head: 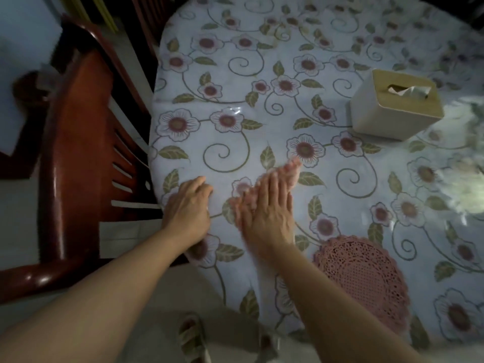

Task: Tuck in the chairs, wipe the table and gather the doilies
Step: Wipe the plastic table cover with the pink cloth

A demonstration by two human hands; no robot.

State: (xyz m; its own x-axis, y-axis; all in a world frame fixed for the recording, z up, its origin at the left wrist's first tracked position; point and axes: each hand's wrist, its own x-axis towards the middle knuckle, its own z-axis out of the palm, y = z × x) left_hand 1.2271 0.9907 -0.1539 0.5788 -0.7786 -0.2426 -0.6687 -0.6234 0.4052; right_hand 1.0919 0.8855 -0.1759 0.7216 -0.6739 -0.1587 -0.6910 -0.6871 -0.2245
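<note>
- Doilies: two show. One pink doily (362,279) lies flat on the table (262,121), near the near edge and to the right of the right forearm. A second pink doily (286,170) lies under the right hand, blurred, its scalloped edge peeping out past the fingertips and along the hand's left side.
- Right hand (269,205) lies flat on that second doily, palm down, fingers straight and close together; it presses rather than pinches, so the grip is not closed around anything.
- Left hand (190,203) rests palm down on the table near its left edge, just left of the right hand, fingers curled loosely. Whether it holds anything I cannot tell.
- Table carries a flowered cloth in pale blue with purple blooms and green leaves, under a clear shiny cover that throws a bright glare at the right.
- One tissue box (395,106) stands on the far right of the table, well apart from both hands, cream sided with a tan top and a tissue poking from the slot.
- Chairs: one red-brown wooden chair (78,142) stands at the left, its slatted back close beside the table edge. Part of a second chair (149,19) shows at the far left, dim.
- One patterned slipper (192,336) shows on the floor at the near edge.
</note>
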